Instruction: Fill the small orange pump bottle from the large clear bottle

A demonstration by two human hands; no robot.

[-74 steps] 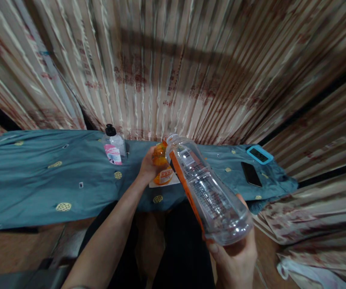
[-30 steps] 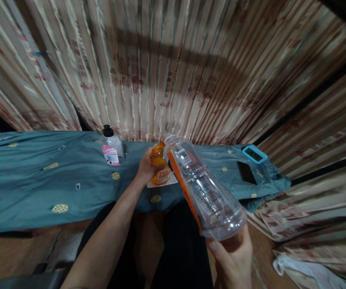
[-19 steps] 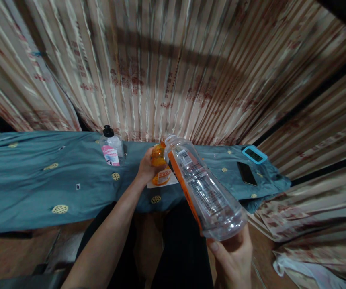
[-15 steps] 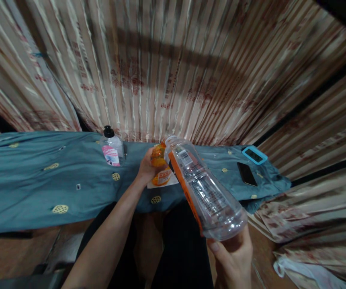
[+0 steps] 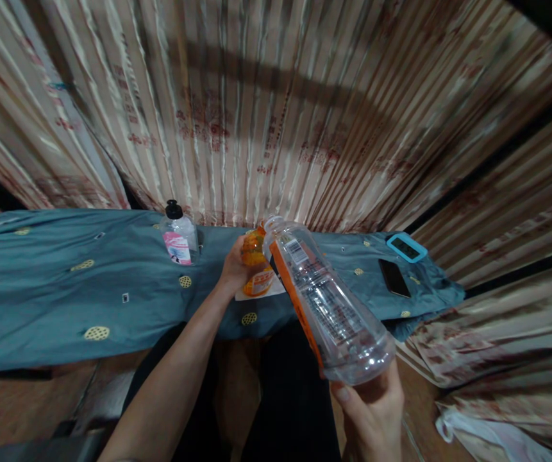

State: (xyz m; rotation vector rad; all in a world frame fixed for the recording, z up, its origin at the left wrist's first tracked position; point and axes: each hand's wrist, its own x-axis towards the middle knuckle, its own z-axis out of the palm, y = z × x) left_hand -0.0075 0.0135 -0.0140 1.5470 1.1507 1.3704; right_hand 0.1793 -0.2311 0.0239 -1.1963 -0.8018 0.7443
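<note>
My right hand (image 5: 372, 407) grips the base of a large clear plastic bottle (image 5: 333, 305) with an orange label. The bottle is tilted, its neck pointing away from me and toward the left. Its mouth is at the top of an orange bottle (image 5: 258, 282), which stands on a white sheet (image 5: 276, 289); whether the two mouths touch I cannot tell. Closed around the upper part of the orange bottle is my left hand (image 5: 235, 264), with some of its fingers hidden behind it. The clear bottle looks almost empty.
On the blue-green cloth (image 5: 136, 321), a clear pump-top bottle (image 5: 179, 240) with a pink label stands to the left. A dark phone (image 5: 393, 278) and a blue-framed digital clock (image 5: 406, 248) lie at the right. Pleated curtains (image 5: 256, 115) hang close behind and along the right side.
</note>
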